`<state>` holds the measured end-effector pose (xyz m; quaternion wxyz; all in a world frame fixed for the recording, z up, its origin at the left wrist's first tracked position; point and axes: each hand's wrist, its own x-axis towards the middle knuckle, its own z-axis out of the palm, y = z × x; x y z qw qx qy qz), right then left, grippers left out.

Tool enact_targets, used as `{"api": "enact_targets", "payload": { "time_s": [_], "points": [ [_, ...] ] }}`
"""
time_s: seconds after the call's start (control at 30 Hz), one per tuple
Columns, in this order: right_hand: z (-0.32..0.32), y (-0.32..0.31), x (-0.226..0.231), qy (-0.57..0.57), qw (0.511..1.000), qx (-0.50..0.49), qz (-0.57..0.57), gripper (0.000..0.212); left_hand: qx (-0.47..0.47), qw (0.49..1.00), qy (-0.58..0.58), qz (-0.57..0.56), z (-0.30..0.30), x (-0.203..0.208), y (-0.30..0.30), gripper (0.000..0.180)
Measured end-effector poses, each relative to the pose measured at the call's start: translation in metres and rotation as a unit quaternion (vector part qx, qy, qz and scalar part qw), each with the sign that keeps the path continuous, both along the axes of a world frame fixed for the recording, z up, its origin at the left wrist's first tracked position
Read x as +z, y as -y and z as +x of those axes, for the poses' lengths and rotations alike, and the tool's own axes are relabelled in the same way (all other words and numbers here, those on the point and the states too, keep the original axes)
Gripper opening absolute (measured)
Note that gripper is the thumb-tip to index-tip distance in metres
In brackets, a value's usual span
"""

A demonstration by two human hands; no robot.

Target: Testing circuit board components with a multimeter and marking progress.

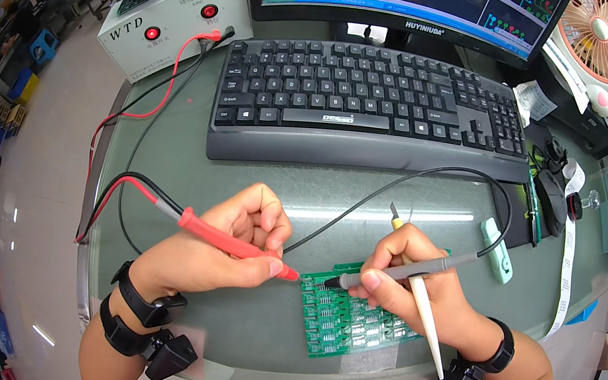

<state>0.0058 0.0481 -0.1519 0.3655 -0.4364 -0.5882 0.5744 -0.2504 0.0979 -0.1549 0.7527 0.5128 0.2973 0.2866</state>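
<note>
A green circuit board panel with rows of small units lies on the glass-topped table in front of me. My left hand is closed around a red test probe, its tip at the panel's upper left corner. In my right hand is a grey-and-black test probe, its dark tip over the panel's top edge close to the red one. A white-handled craft knife is also tucked through the right hand's fingers, blade pointing away from me. Whether the probe tips touch the board cannot be made out.
Beyond the panel sits a black keyboard, with a monitor behind it. A white tester box with red buttons stands at far left, wired to the red lead. To the right are a mint-green cutter, a mouse and a fan.
</note>
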Motion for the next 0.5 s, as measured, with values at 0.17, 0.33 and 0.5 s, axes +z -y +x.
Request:
{"api": "enact_targets", "payload": {
  "time_s": [0.17,0.33,0.5],
  "points": [
    [0.0,0.0003,-0.0002,0.01,1.0,-0.005,0.006,0.021,-0.001,1.0,0.0,-0.004,0.0012,-0.0001,-0.0002,0.036],
    [-0.0002,-0.0004,-0.0034,0.011,1.0,-0.007,0.016,0.023,-0.008,1.0,-0.006,-0.003,0.0015,-0.0019,-0.0009,0.035],
    [-0.0001,-0.0003,-0.0005,0.019,1.0,-0.007,0.005,0.022,-0.006,1.0,-0.012,-0.001,0.0031,-0.0013,-0.0014,0.035]
  ]
}}
